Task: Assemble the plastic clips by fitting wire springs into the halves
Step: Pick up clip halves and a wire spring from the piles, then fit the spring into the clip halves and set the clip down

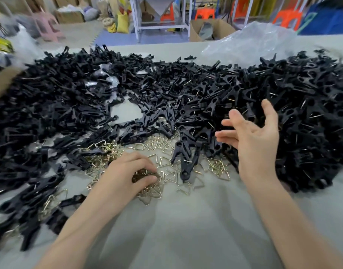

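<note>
Gripping a clump of wire springs point(147, 191), left hand point(126, 171) curls; right hand point(252, 140) hovers spread and empty.

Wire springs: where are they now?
Head view, lower centre: the wire springs lie scattered on the grey cloth under and around the left hand, bordered by black clip halves.

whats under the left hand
A clump of wire springs sits under the curled fingers of the left hand, on the grey cloth. Whatever lies beneath the palm is covered.
</note>
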The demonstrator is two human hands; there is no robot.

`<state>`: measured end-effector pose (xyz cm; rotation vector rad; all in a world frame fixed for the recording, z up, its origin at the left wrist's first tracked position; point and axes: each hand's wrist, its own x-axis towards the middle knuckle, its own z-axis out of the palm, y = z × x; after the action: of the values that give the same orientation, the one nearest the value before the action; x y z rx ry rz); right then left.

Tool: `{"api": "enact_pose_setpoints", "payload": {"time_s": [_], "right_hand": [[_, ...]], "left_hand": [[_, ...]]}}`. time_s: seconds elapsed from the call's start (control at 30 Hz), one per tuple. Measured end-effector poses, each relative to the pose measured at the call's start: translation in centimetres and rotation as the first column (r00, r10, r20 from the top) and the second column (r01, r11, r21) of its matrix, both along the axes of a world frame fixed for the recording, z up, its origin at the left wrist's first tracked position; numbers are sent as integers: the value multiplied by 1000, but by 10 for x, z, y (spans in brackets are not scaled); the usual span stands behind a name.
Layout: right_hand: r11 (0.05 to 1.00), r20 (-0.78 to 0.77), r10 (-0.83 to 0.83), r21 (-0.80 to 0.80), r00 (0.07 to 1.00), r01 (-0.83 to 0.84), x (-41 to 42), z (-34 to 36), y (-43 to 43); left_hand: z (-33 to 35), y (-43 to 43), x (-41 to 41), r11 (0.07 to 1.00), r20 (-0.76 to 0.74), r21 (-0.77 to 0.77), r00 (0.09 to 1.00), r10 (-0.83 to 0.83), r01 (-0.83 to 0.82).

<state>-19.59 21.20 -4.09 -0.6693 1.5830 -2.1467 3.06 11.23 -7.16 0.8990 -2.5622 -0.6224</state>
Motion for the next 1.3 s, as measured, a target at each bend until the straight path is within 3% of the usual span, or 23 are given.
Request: {"api": "enact_pose_setpoints", "payload": {"time_s": [0.1, 0.23, 0.33, 0.43, 0.53, 0.63, 0.73, 0.8, 0.93, 1.0, 1.07, 1.13, 1.2, 1.27, 1.3], "right_hand": [[996, -77, 43, 85, 996, -36, 13, -6, -2], [937, -381, 223, 337, 897, -89, 32, -16, -11], [876, -584, 401, 469, 706, -110, 43, -16, -31], [841, -756, 498, 541, 425, -25, 44, -8, -65], [738, -734, 651, 672, 193, 66, 44, -7, -101], [673, -690, 721, 720, 69, 168, 47, -12, -119], [691, -699, 715, 709, 17, 141, 49, -13, -121], [707, -710, 702, 704, 57, 70, 49, -12, -115], [769, -721, 632, 627, 285, -120, 49, -2, -95], [784, -726, 619, 596, 301, -175, 53, 3, -81], [806, -766, 592, 559, 251, -197, 61, 3, -67], [829, -779, 558, 510, 284, -229, 65, -2, -51], [830, -678, 557, 466, 479, -305, 65, -6, -38], [805, -390, 583, 390, 713, -446, 63, -9, -28], [799, -241, 585, 335, 774, -499, 62, -9, -25]], "left_hand": [[1, -2, -1, 1000, -33, 2, 999, 14, -14], [2, -4, -1, 998, -90, -15, 995, 52, -54], [4, -5, 0, 975, -267, 28, 938, 220, -221], [6, -11, 4, 916, -408, 184, 820, 401, -357], [8, -17, 8, 857, -485, 369, 711, 508, -361], [7, -21, 11, 829, -425, 418, 726, 540, -372], [4, -24, 15, 847, -326, 316, 789, 520, -428], [4, -24, 17, 862, -281, 209, 816, 506, -463], [7, -23, 16, 855, -240, -117, 850, 470, -506], [9, -19, 13, 878, -276, -160, 874, 400, -452], [12, -13, 8, 931, -288, -162, 918, 273, -328], [11, -5, 3, 976, -300, -129, 945, 130, -175], [11, 3, -1, 995, -377, 0, 922, 90, -97], [12, 9, -6, 965, -493, 255, 850, 185, -61], [13, 12, -9, 924, -529, 380, 813, 242, -28]]}}
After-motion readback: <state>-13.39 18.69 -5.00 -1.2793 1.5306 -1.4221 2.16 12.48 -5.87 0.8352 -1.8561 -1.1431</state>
